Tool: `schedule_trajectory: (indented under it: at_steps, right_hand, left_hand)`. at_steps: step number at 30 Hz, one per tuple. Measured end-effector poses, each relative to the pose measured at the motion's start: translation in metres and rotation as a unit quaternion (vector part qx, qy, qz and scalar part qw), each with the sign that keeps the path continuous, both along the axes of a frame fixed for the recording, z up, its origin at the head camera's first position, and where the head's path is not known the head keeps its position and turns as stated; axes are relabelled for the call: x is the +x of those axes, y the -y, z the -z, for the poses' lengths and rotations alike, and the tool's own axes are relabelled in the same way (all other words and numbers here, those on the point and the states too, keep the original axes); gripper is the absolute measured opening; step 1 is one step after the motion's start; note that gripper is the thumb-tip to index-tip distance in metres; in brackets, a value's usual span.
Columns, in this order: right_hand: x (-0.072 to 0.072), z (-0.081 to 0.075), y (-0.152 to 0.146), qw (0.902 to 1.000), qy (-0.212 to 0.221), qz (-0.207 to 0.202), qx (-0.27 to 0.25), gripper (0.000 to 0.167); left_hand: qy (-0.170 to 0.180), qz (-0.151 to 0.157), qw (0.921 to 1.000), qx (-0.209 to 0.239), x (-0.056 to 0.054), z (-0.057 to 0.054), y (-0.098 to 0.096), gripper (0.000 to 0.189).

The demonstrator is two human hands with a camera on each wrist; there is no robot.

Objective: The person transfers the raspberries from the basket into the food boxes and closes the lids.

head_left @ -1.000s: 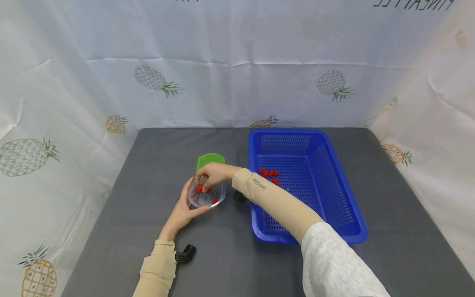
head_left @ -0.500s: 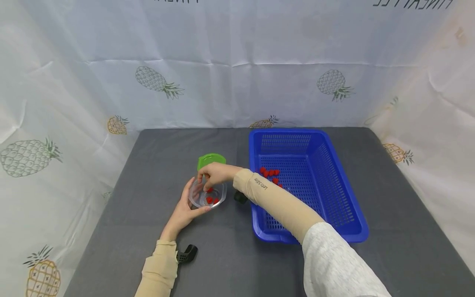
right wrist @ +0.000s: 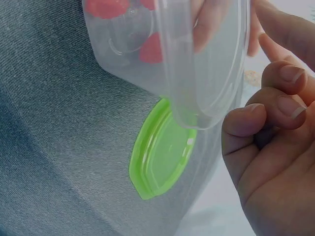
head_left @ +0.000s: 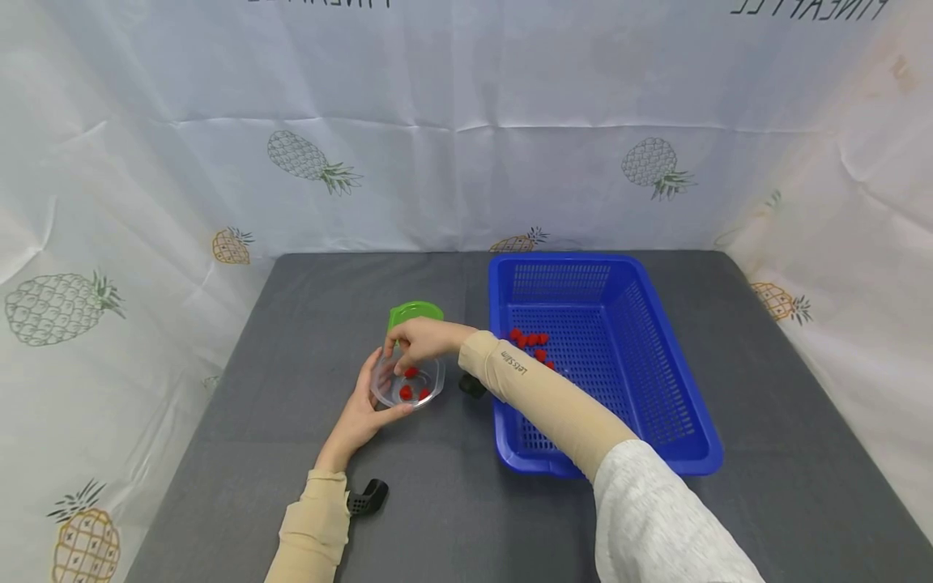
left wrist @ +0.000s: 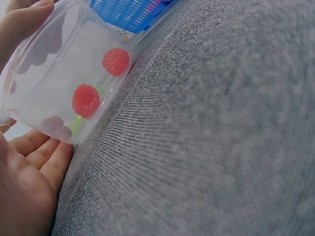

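We are looking at a creased white fabric backdrop point(head_left: 452, 186), printed with pineapples, that is wrapping round the back and both sides. Below it a grey surface point(head_left: 321, 304) is spreading out, its cloth showing a fine ribbed weave. Toward its right back corner a blue plastic basket point(head_left: 678, 356) is sitting, rectangular, with slotted walls and a perforated floor, its far rim lying close to the back edge. A right arm point(head_left: 554, 397), in a tan sleeve and a grey upper sleeve, is crossing in from the front edge and covering the basket's left front part. The right hand point(head_left: 423, 336) is hovering over a tub with loosely bent fingers, and we are seeing nothing in its grasp. The left hand point(head_left: 360, 409) is grasping that clear plastic tub point(left wrist: 54, 93), thumb on the near side and fingers round the left, near the middle of the surface. Behind it, toward the back edge, a glossy green lid point(right wrist: 160, 152) is lying. A black wrist mount point(head_left: 368, 498) is jutting from the left sleeve. Three bumpy, rounded red raspberries point(head_left: 406, 393) are resting inside the tub, while more raspberries point(head_left: 532, 339) are clustering by the basket's left wall, partly behind the arm.
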State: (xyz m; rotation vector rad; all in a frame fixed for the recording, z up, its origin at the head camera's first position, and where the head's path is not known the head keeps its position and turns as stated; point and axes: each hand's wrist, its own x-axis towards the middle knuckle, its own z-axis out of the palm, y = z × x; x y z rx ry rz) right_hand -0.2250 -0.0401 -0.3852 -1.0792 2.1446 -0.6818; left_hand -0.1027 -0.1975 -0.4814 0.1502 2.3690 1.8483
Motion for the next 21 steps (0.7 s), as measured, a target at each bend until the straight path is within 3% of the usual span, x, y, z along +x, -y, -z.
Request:
schedule_trajectory:
  at_steps: [7,14,21]
  right_hand:
    - [0.007,-0.007,-0.001,0.9996,-0.012,-0.027,0.006,0.031]
    - [0.007,-0.019,-0.008,0.9995,-0.014,-0.025,-0.014,0.032]
    - [0.007,-0.03,-0.022,0.9979,-0.005,-0.015,-0.063,0.032]
  left_hand:
    - [-0.031,0.006,0.9994,-0.011,0.001,0.003,-0.001,0.1]
    - [-0.008,0.009,0.9999,0.008,0.0,0.002,-0.001,0.101]
    - [-0.021,0.008,0.9997,0.006,-0.002,0.002,0.0,0.101]
